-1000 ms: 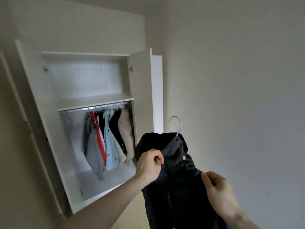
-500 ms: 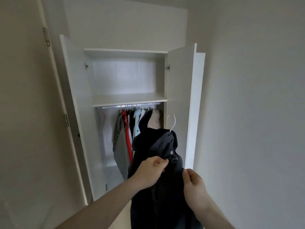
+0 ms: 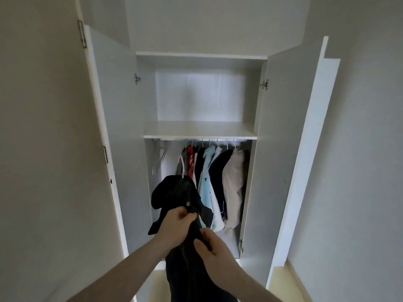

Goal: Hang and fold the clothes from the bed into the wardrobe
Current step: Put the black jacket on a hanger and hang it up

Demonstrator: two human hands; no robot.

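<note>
Two hands grip the dark jacket [image 3: 178,199] on its white hanger [image 3: 182,165] before the open wardrobe [image 3: 250,175]: the left hand [image 3: 174,225] bunches the collar, the right hand [image 3: 214,251] pinches the front lower down. Inside, hung garments [image 3: 218,177] fill the rail's [image 3: 202,140] right part, spare hangers [image 3: 159,159] dangle at its left end with open rail between, and the shelf [image 3: 199,131] sits above.

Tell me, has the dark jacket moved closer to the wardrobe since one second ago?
Yes. The dark jacket was right of the wardrobe, before the wall; now it is in front of the hanging clothes, its hanger hook below the rail.
</note>
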